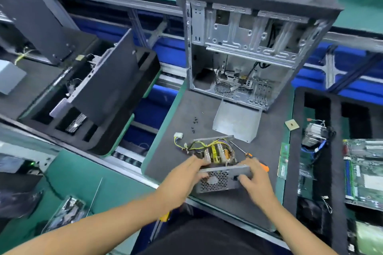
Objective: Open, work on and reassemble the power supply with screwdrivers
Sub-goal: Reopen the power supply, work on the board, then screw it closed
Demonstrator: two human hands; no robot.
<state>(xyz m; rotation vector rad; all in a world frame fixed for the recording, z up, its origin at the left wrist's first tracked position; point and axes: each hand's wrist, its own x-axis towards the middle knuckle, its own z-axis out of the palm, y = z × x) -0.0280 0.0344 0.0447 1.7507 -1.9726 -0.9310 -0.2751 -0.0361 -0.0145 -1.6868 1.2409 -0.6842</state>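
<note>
The opened power supply [215, 182] lies on the dark mat near the front edge, its fan grille facing me and its yellow wires and coils exposed behind. My left hand [186, 174] grips its left side. My right hand [253, 180] grips its right side, fingers curled over the metal wall. An orange-handled screwdriver [251, 156] lies just behind my right hand. The supply's grey metal cover [236, 120] rests farther back on the mat. Several small black screws [194, 124] are scattered to the left of the cover. A white connector [178, 136] trails off on yellow wires.
An open computer tower [248, 47] stands at the back of the mat. A RAM stick [283, 160], a CPU chip [292, 124], a heatsink [315, 133] and a motherboard [364, 172] lie to the right. Black foam trays [93, 89] fill the left.
</note>
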